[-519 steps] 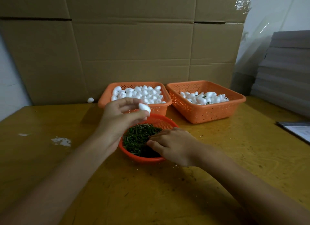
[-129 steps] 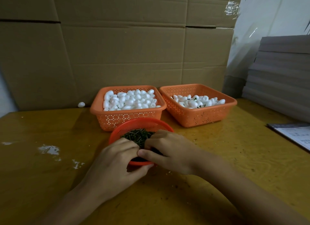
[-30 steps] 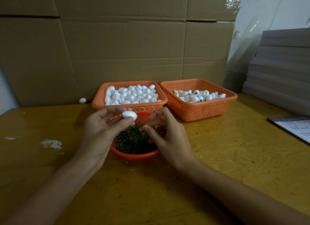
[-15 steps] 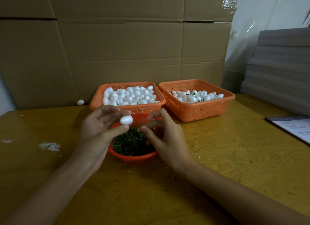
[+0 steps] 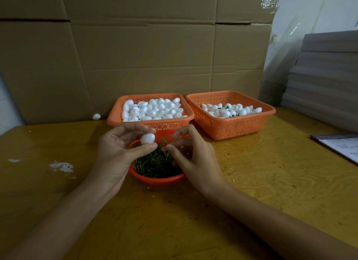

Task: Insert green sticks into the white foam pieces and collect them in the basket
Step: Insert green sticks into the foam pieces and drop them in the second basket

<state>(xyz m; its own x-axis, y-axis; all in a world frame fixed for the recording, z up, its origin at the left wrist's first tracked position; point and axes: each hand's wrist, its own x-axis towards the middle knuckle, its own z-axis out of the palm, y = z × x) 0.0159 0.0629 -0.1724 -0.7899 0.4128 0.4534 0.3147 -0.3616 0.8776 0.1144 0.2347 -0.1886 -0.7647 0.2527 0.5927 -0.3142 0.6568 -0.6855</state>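
Note:
My left hand [image 5: 116,155] pinches a white foam piece [image 5: 147,138] between thumb and fingertips above the round red bowl [image 5: 155,180] of green sticks [image 5: 155,164]. My right hand [image 5: 193,159] pinches one green stick [image 5: 164,141] just right of the foam piece, a small gap between them. Behind the bowl, the left orange basket [image 5: 116,118] is full of plain foam pieces. The right orange basket [image 5: 242,128] holds foam pieces with green sticks showing.
A loose foam piece [image 5: 96,116] lies by the cardboard wall [image 5: 135,56] at the back left. White smears [image 5: 60,166] mark the yellow table [image 5: 271,172]. Stacked grey boards [image 5: 325,81] and a paper sheet [image 5: 341,147] sit at the right.
Over the last second my hands stayed above the bowl, holding the foam piece and the stick close together. Earlier both hands were down in the bowl of sticks.

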